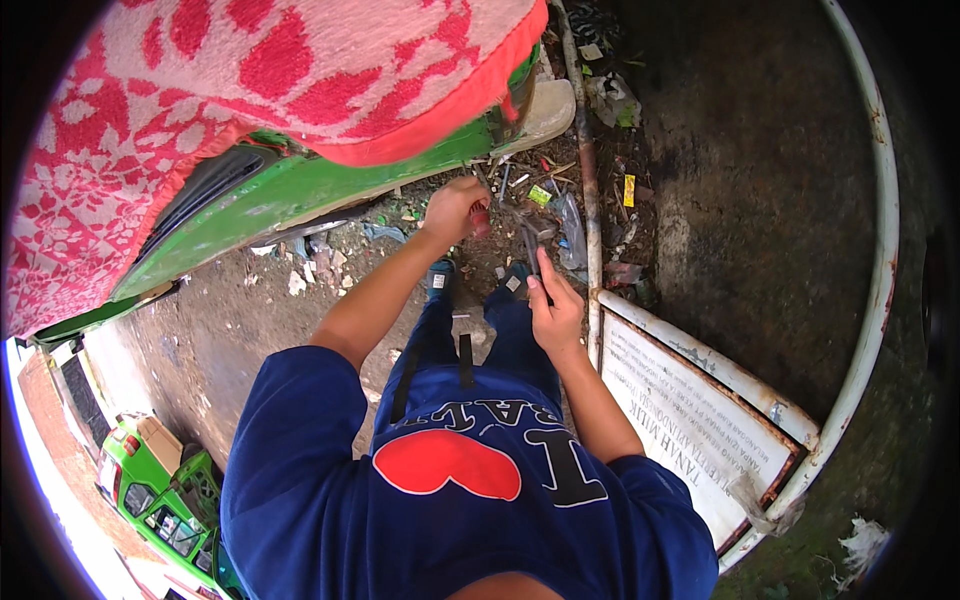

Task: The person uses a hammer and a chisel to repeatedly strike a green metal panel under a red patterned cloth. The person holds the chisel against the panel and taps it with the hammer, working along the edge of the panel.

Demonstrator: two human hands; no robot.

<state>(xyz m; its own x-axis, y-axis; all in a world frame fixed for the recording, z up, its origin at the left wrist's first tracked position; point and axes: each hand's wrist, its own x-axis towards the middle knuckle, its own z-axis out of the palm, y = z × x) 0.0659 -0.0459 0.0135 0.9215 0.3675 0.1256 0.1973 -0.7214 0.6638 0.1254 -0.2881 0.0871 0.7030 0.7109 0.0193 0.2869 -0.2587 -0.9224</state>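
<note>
A small red, rounded object [480, 222] juts from the left hand [455, 208], partly covered by it. A slim dark-grey tool [531, 252], blurred at its far end, points away from the right hand [560, 308].

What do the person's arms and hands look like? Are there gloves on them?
No gloves: the left hand and right hand are bare. The left sleeve and right sleeve are short, plain and dark blue. The forearms are bare too, with no watch or bracelet showing.

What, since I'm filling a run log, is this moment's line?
left hand: holds red object | right hand: holds dark tool | ground: littered
</note>
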